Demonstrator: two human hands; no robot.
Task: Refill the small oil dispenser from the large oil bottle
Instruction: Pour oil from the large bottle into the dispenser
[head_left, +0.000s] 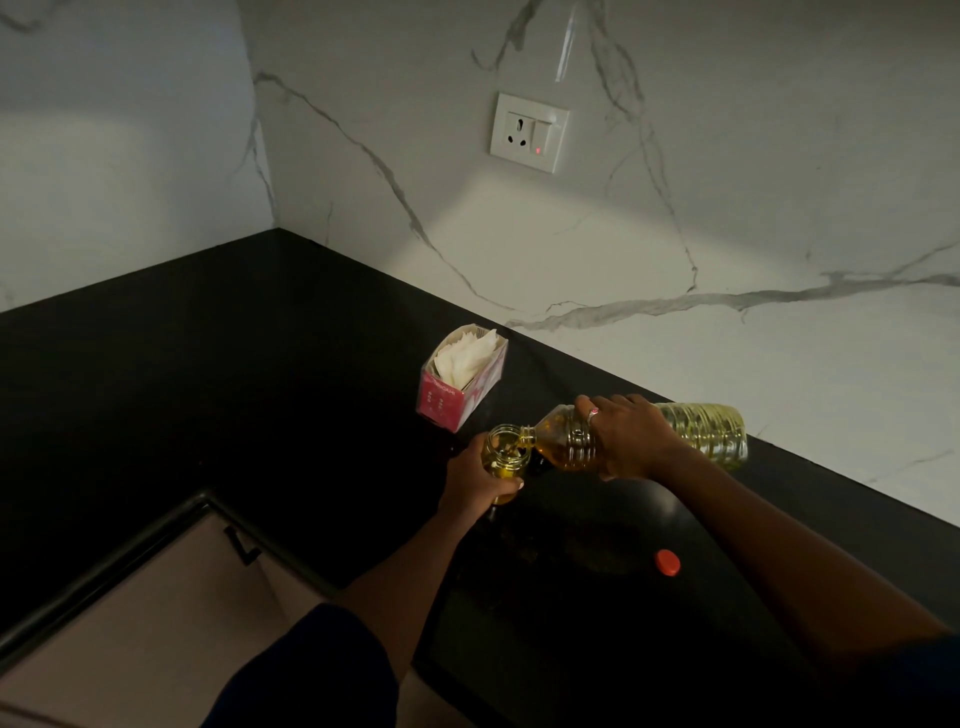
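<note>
The small glass oil dispenser (505, 453) stands on the black counter (260, 374) with its lid off and yellow oil inside. My left hand (475, 483) is wrapped around its body. The large clear plastic oil bottle (701, 431) lies nearly horizontal above the counter, its open mouth resting at the dispenser's rim, with oil at the neck. My right hand (626, 436), wearing a ring, grips the bottle around its middle. The bottle's red cap (667, 563) lies on the counter near my right forearm.
A pink box of white tissues (462, 384) stands just behind the dispenser. A marble wall with a socket (529, 131) runs behind the counter. A cabinet drawer with a black handle (241, 545) is at lower left below the counter edge.
</note>
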